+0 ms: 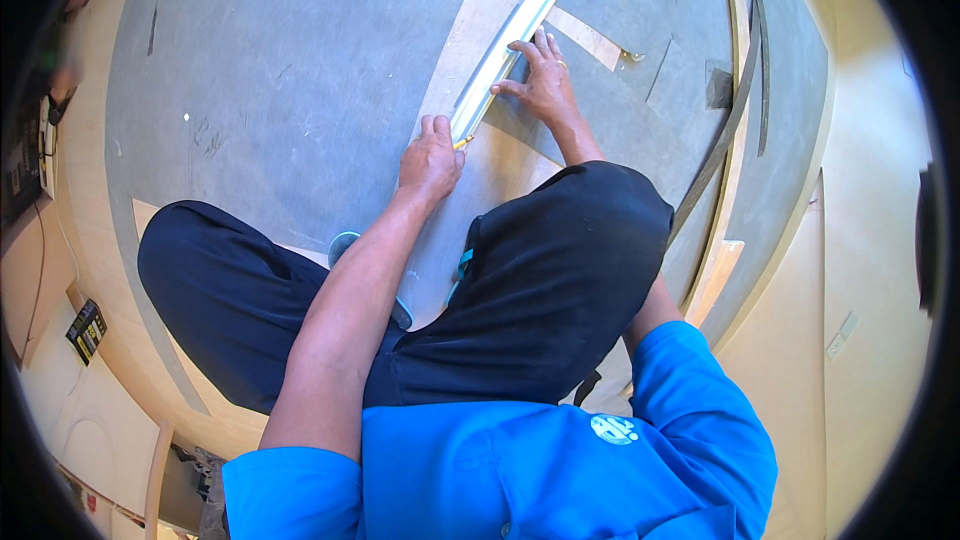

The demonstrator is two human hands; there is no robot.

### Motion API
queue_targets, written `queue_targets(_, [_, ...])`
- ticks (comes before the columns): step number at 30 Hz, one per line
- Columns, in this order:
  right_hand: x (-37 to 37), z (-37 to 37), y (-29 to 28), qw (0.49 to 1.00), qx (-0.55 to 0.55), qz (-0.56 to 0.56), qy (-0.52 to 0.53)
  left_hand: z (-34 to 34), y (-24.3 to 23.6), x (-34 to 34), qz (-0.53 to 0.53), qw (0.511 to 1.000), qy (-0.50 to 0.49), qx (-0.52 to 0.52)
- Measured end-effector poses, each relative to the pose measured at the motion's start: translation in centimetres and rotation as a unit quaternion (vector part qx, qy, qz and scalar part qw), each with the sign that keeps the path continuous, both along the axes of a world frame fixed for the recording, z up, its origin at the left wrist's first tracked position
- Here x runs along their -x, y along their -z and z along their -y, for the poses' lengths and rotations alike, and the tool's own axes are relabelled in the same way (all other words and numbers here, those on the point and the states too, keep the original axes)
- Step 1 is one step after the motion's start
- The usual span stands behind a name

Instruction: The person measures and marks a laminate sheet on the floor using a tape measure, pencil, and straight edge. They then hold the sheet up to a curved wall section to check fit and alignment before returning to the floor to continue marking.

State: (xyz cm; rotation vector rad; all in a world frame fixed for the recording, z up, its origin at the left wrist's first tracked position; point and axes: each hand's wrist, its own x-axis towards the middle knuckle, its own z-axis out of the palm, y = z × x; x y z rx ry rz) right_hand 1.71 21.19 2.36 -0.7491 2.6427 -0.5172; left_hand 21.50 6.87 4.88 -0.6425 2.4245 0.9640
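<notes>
A long, narrow white strip with pale yellow lines (530, 12) lies slantwise on the grey floor, running away from me to the upper right. My left hand (430, 158) is closed at its near end, fingers bent over the edge. Beside that thumb shows a small yellow, stick-like piece (463, 142), partly hidden, its kind unclear. Farther along, my right hand (545, 85) rests against the strip's right side, thumb and fingers spread with the tips on it. Under the strip is a pale tan patch (470, 25) in the grey surface.
My bent knees (570, 250) in dark trousers frame the work. On the right lie a long wooden strip (735, 140) and a curved dark strip (725, 145). A black and yellow box (86, 330) sits at left. Pale panels (790, 360) border the right side.
</notes>
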Motion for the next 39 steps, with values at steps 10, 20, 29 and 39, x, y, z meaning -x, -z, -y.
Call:
queue_targets(10, [0.12, -0.19, -0.05, 1.000, 0.007, -0.004, -0.001, -0.24, 0.45, -0.07, -0.016, 1.000, -0.001, 0.012])
queue_targets(20, [0.21, 0.08, 0.27, 1.000, -0.008, -0.014, -0.007, 0.02, 0.32, -0.01, -0.020, 1.000, 0.004, 0.002])
queue_targets(29, [0.45, 0.37, -0.01, 1.000, -0.018, 0.000, -0.004, 0.51, 0.29, 0.18, -0.024, 1.000, 0.014, -0.011])
queue_targets(39, [0.31, 0.43, -0.25, 1.000, -0.027, 0.005, -0.001, 0.74, -0.19, 0.71, 0.013, 0.999, 0.026, -0.015])
